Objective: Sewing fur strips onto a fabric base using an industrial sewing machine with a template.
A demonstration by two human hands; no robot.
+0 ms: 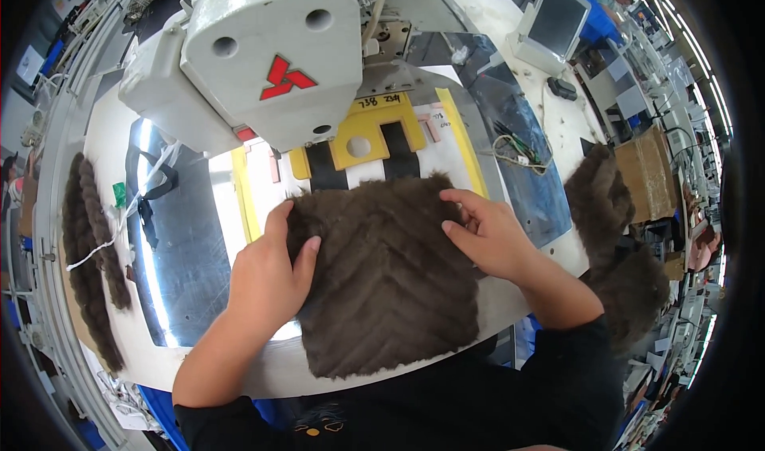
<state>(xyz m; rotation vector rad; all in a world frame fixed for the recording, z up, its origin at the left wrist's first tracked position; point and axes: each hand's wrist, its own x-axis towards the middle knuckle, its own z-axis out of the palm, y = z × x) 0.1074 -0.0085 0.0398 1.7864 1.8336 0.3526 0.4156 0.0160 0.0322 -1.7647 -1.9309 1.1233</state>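
Observation:
A brown fur piece (390,284), roughly rectangular with chevron ridges, lies spread before me, its near edge close to the table's front. My left hand (267,280) grips its upper left corner, thumb on top of the fur and the other fingers mostly hidden underneath. At the upper right corner, my right hand (490,232) pinches the fur between thumb and fingers. Just past the fur's far edge is a yellow notched template (358,136). Two black strips (401,162) run from its notches toward the fur.
A white sewing machine head (271,45) with a red emblem overhangs the far side. Long fur strips (86,244) lie at left, and more brown fur (599,200) is heaped at right. Wires (518,150) rest on the right metal plate. A monitor (554,21) stands farther back.

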